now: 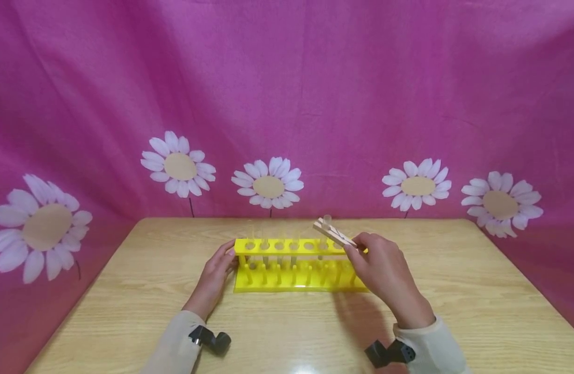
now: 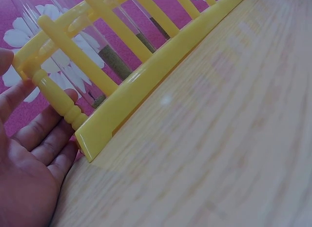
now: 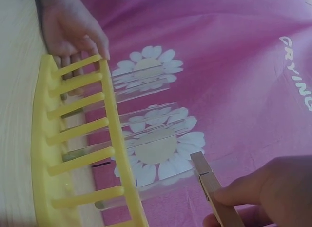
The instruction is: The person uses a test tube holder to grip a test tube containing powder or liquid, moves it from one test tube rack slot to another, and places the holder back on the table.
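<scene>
A yellow test tube rack [image 1: 268,286] stands on the table. My left hand [image 1: 215,272] touches its left end, fingers [image 2: 44,132] fairly straight against the end post, palm off it. My right hand [image 1: 385,265] pinches a wooden clothespin [image 3: 214,188] between thumb and fingers. The clothespin's jaws clasp a clear test tube [image 3: 168,180] near its top. That tube passes through a hole in the right half of the rack, its greenish lower end hanging above the base. Several more test tubes [image 2: 114,61] stand in the left holes, dark greenish matter at their bottoms.
The wooden table [image 1: 287,322] reaches back to a pink cloth [image 1: 287,93] printed with white daisies. A black wrist camera [image 1: 211,340] sits on the left sleeve, another camera [image 1: 389,354] on the right. An unfilled rack hole lies left of the clasped tube.
</scene>
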A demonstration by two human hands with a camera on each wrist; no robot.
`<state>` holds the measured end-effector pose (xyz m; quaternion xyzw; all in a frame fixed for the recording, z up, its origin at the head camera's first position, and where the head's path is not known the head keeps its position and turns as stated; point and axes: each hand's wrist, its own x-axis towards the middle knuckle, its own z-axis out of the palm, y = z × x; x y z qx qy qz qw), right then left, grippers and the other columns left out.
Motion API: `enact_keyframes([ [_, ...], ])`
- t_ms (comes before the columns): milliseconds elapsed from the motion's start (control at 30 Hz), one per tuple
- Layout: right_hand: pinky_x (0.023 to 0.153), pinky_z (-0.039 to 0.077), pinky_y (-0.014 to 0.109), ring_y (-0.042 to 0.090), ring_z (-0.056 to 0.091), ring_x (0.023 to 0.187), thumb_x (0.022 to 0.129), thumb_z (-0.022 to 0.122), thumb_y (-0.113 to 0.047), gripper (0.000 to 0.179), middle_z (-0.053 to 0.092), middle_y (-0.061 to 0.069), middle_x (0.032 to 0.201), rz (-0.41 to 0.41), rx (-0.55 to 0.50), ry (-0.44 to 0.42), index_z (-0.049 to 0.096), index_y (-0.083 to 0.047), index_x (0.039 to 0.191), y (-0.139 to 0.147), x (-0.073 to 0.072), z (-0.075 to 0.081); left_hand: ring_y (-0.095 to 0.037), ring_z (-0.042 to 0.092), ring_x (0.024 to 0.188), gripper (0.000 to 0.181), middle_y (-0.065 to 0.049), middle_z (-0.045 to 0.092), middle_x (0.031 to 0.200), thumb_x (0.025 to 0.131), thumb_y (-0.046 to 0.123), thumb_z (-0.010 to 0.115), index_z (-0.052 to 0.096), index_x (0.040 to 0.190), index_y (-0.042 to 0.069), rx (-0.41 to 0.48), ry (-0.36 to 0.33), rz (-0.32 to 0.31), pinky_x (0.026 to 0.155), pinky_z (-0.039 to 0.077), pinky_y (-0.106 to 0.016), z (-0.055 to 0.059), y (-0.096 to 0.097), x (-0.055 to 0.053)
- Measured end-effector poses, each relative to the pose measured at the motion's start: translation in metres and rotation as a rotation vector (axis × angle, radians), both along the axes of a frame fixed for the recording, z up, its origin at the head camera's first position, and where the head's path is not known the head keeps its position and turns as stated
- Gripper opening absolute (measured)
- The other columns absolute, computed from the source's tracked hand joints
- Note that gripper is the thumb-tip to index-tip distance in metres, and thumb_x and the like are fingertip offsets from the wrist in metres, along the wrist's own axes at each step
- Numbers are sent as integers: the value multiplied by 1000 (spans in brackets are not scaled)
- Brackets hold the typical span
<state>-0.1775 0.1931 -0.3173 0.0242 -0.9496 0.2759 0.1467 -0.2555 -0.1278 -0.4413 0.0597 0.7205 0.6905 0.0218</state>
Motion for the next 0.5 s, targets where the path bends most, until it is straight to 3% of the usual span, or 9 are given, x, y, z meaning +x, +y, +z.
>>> enact_keyframes([
  [500,49,42,28,17,49,58,91,67,-20,18,61,6,76,3,-21,87,70,-3,95,5,6,7,-30,47,124,48,-14,45,143,103,36,44,42,144,12,23,29,-9,112,32,-46,0,0,3],
])
